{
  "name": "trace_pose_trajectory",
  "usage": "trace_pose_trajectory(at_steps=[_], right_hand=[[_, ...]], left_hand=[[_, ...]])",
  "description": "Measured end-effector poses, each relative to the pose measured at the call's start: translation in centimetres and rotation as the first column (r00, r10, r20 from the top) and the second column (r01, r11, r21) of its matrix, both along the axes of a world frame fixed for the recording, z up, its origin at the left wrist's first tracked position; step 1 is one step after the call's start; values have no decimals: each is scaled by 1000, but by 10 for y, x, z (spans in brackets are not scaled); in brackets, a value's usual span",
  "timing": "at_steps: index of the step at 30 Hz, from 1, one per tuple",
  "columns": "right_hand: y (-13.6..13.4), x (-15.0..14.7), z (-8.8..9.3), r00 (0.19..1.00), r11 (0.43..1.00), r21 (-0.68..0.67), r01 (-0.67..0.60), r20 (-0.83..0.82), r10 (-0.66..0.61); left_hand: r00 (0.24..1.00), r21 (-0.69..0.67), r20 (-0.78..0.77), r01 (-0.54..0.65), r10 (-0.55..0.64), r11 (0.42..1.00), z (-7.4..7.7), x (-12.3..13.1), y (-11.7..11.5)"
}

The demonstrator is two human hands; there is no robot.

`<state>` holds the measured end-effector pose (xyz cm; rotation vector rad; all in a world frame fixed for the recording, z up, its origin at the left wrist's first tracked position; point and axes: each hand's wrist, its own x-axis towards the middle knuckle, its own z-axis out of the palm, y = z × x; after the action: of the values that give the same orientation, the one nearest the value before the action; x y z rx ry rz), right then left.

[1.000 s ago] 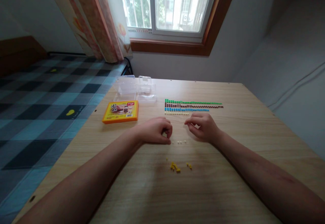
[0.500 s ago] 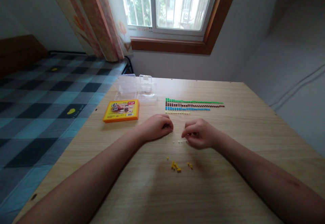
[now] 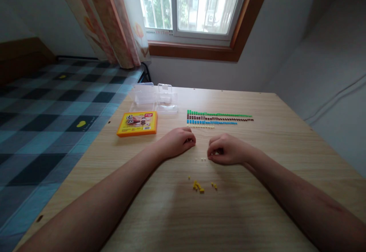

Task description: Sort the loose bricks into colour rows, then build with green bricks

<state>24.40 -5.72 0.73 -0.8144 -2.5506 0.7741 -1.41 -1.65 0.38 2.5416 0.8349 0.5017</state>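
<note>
Right hand [image 3: 227, 150] is dropping onto the desk [image 3: 274, 137], closing in on the cream bricks [image 3: 201, 159].
Its fingers [image 3: 214, 150] are pinching together at the row's right end, while the left hand [image 3: 177, 141], curled shut, is easing back. Whether either is gripping a brick is impossible to tell. The orange box [image 3: 137, 123] label is too small to read.

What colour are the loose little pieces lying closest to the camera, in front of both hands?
Yellow. The small pile shows best in the head view, the only one.
</note>
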Motion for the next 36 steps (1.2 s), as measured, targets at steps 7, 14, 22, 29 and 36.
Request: trace_pose_trajectory(at_steps=[7, 14, 22, 29, 36], right_hand=[[-11, -9, 15, 978, 993, 117, 20, 203, -44], [-13, -11, 31, 870, 952, 300, 65, 451, -201], [-12, -7, 36, 882, 948, 302, 102, 414, -227], [-5, 8, 47, 917, 954, 241, 176, 312, -248], [-8, -1, 36, 900, 963, 152, 224, 348, -265]], left_hand=[[1000, -5, -3, 0, 0, 1000, 0, 0, 1], [1000, -5, 1, -5, 5, 1000, -1, 0, 1], [1000, -8, -3, -4, 4, 1000, -1, -1, 2], [1000, -12, -1, 5, -5, 1000, -1, 0, 2], [1000, -9, 5, 6, -6, 1000, -1, -1, 2]])
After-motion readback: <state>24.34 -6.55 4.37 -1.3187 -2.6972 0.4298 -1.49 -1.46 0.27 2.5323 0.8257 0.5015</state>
